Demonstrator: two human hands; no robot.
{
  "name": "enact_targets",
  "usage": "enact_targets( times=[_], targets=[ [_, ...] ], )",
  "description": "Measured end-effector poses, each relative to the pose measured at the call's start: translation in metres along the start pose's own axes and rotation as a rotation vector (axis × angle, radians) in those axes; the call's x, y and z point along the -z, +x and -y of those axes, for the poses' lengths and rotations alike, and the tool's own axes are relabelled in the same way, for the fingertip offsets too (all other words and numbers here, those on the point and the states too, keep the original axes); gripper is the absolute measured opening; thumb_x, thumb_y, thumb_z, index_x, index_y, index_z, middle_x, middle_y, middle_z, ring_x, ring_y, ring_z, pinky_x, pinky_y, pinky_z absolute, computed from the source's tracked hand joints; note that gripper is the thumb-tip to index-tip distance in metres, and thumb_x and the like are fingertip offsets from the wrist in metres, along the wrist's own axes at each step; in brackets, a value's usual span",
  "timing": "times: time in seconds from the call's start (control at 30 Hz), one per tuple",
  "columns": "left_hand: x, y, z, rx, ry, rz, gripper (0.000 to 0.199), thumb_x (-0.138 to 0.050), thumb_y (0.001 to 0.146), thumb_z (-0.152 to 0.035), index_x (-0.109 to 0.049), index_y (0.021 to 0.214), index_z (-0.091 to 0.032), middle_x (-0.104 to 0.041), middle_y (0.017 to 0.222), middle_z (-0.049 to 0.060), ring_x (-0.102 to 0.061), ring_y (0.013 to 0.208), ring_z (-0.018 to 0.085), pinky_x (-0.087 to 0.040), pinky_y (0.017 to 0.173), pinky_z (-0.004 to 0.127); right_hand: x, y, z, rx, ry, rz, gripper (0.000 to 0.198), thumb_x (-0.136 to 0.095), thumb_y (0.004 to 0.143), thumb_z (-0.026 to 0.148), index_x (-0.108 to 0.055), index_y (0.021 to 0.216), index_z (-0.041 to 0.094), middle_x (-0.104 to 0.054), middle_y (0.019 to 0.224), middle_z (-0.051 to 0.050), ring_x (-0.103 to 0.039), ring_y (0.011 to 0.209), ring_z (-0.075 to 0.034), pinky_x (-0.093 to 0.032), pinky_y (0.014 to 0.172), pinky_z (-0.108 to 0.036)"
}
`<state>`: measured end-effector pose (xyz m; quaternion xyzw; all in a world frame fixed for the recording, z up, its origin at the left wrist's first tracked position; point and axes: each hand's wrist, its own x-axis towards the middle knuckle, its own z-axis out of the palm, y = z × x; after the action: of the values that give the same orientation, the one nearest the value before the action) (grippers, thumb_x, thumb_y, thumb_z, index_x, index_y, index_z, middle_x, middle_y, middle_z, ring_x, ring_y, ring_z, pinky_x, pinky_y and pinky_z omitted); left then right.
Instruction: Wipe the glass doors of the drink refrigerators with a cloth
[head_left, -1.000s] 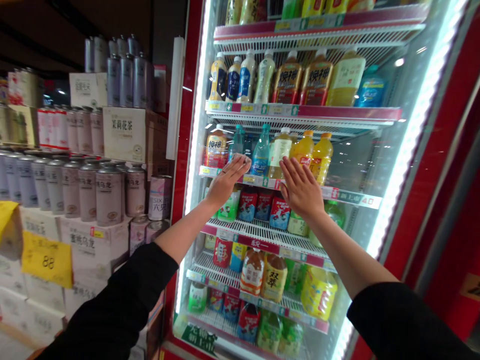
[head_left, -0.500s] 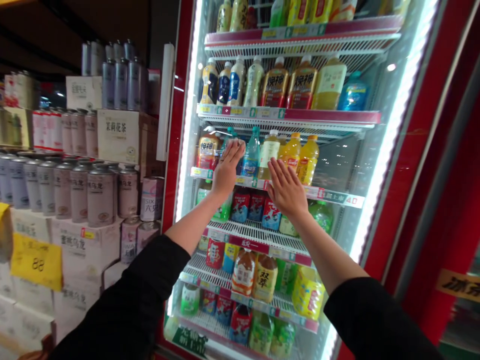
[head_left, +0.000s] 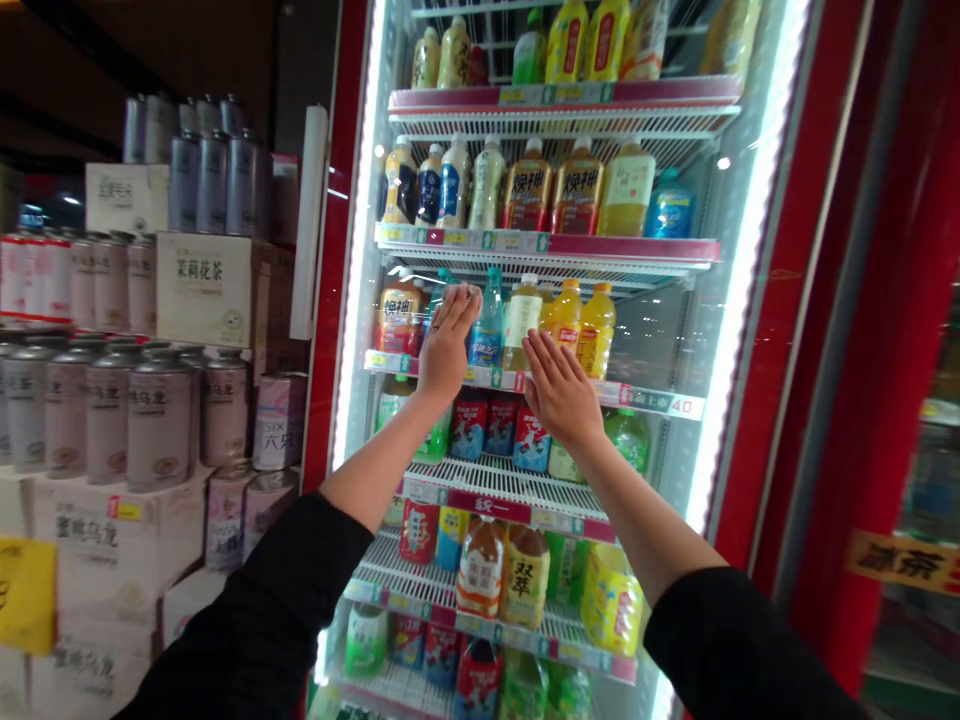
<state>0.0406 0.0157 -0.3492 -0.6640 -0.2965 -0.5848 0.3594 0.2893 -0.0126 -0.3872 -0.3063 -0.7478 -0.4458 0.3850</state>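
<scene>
Both of my arms reach out in black sleeves toward a lit drinks fridge (head_left: 724,350). My left hand (head_left: 444,345) is raised with its fingers stretched out, in front of the third shelf's left part. A small pale patch shows at its fingertips; I cannot make out what it is. Behind it are an orange-brown bottle (head_left: 399,315) and a blue bottle (head_left: 487,325). My right hand (head_left: 562,390) lies flat, fingers extended and held close together, before a pale-labelled bottle (head_left: 522,320) and yellow bottles (head_left: 598,335). No bottle is in either hand.
Silver-topped cans (head_left: 161,415) stand on stacked white boxes (head_left: 112,540) to the left, with a yellow price sign (head_left: 26,595) at the edge. Red frame panels (head_left: 832,300) flank the fridge. More bottles and cans fill its upper and lower shelves.
The view has shifted, so the fridge and the stacked boxes sit further left in the picture. Both hands remain in front of the third shelf, fingers still extended, slightly lower in view.
</scene>
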Motion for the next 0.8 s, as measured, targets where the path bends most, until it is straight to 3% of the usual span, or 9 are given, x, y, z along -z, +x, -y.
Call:
enact_targets(
  times=[0.1, 0.23, 0.37, 0.5, 0.63, 0.8],
  targets=[
    [0.007, -0.030, -0.013, -0.154, 0.048, 0.091, 0.092, -0.033, 0.106, 0.003, 0.000, 0.178, -0.045, -0.036, 0.183, -0.002, -0.028, 0.172, 0.022, -0.040, 0.140, 0.054, -0.002, -0.001, 0.000, 0.005, -0.021, -0.020, 0.083, -0.037, 0.116, 0.027, 0.021, 0.175, 0.031, -0.023, 0.186, -0.004, -0.033, 0.171, -0.028, -0.037, 0.139, -0.058],
    [0.028, -0.051, 0.002, -0.262, 0.100, 0.169, 0.094, -0.038, 0.106, 0.003, -0.001, 0.178, -0.044, -0.045, 0.179, 0.000, -0.038, 0.168, 0.022, -0.046, 0.137, 0.050, -0.004, -0.002, 0.001, 0.012, -0.031, -0.063, 0.083, -0.038, 0.116, 0.025, 0.019, 0.176, 0.030, -0.027, 0.185, -0.005, -0.035, 0.170, -0.027, -0.039, 0.138, -0.056],
    [0.020, -0.022, 0.009, -0.121, 0.063, 0.025, 0.101, -0.036, 0.103, 0.006, 0.002, 0.176, -0.053, -0.039, 0.181, -0.005, -0.040, 0.167, 0.024, -0.046, 0.136, 0.057, -0.005, -0.003, 0.002, 0.006, -0.019, -0.061, 0.083, -0.038, 0.115, 0.025, 0.019, 0.175, 0.030, -0.026, 0.185, -0.005, -0.035, 0.170, -0.028, -0.039, 0.138, -0.056],
    [-0.011, 0.005, -0.016, -0.043, 0.052, -0.098, 0.101, -0.037, 0.105, 0.004, 0.012, 0.175, -0.051, -0.034, 0.184, -0.002, -0.031, 0.171, 0.026, -0.044, 0.137, 0.059, -0.004, -0.002, 0.002, 0.007, -0.032, -0.059, 0.083, -0.037, 0.116, 0.025, 0.021, 0.175, 0.029, -0.027, 0.184, -0.005, -0.034, 0.170, -0.027, -0.039, 0.138, -0.055],
    [-0.016, -0.016, -0.038, -0.158, 0.078, 0.032, 0.099, -0.035, 0.105, 0.004, 0.013, 0.176, -0.044, -0.034, 0.183, 0.001, -0.029, 0.171, 0.024, -0.043, 0.138, 0.055, -0.002, -0.002, 0.003, -0.007, -0.021, -0.035, 0.082, -0.036, 0.116, 0.024, 0.019, 0.175, 0.029, -0.025, 0.185, -0.004, -0.033, 0.170, -0.027, -0.037, 0.139, -0.054],
    [0.025, -0.038, -0.010, -0.400, 0.108, 0.216, 0.094, -0.039, 0.105, 0.004, 0.002, 0.179, -0.038, -0.038, 0.181, 0.003, -0.034, 0.169, 0.020, -0.042, 0.138, 0.045, 0.001, -0.002, 0.002, -0.016, -0.023, 0.014, 0.078, -0.035, 0.116, 0.027, 0.012, 0.178, 0.026, -0.026, 0.184, -0.005, -0.030, 0.172, -0.026, -0.036, 0.140, -0.053]
  ],
)
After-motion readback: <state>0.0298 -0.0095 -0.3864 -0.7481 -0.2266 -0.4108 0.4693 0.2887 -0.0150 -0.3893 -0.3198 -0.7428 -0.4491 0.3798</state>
